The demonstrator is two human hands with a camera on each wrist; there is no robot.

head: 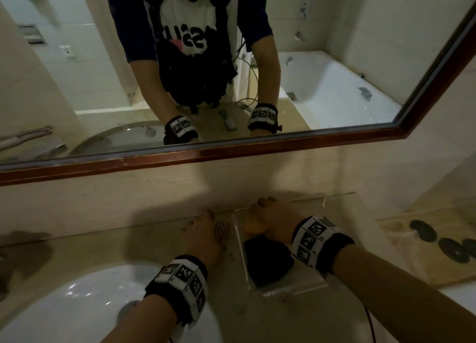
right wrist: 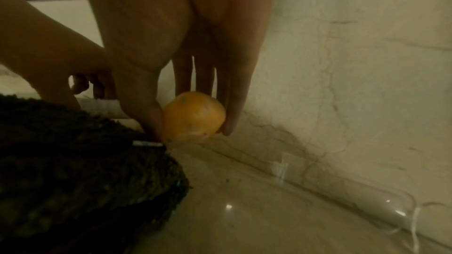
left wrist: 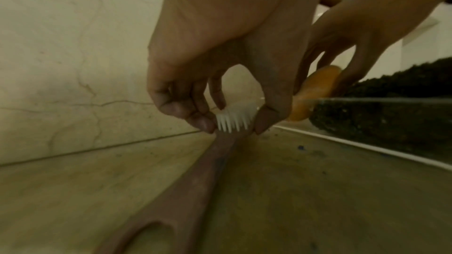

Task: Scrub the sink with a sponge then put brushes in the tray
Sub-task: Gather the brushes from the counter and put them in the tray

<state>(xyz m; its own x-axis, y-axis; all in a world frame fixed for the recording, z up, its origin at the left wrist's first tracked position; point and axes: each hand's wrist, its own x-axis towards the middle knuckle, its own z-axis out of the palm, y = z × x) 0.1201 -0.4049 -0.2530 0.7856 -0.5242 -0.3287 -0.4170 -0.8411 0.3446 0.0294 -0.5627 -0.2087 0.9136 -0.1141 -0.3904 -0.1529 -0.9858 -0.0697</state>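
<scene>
The sink (head: 77,304) lies below and to the left of the left hand (head: 203,237), its white bowl showing beside the banded wrist, well short of the fingers. That hand reaches forward over the counter (head: 116,244) and pinches the white-toothed head of a brush (left wrist: 233,119) between thumb and curled fingertips; the brush's brownish handle, with a hole near its end, runs back along the counter toward the wrist, so only the head end is gripped and it may still rest on the stone. Just right of this hand stands the clear tray (head: 291,288), its near wall rising beside the pinching fingers. Inside it a dark scrubber (head: 268,262) fills the near part under the right wrist. Farther right, the right hand (head: 275,224) dips into the tray's far end and holds an orange rounded object (right wrist: 193,115) (sponge or brush, the frames do not settle it) between the thumb and nearly straight fingers, touching or almost touching the tray floor. The step in hand looks like loading the tray. To do it well, the left hand should probably lift the head enough that the long handle clears the tray wall, then lay it down in the free strip beyond the scrubber once the right hand has set down its piece.
</scene>
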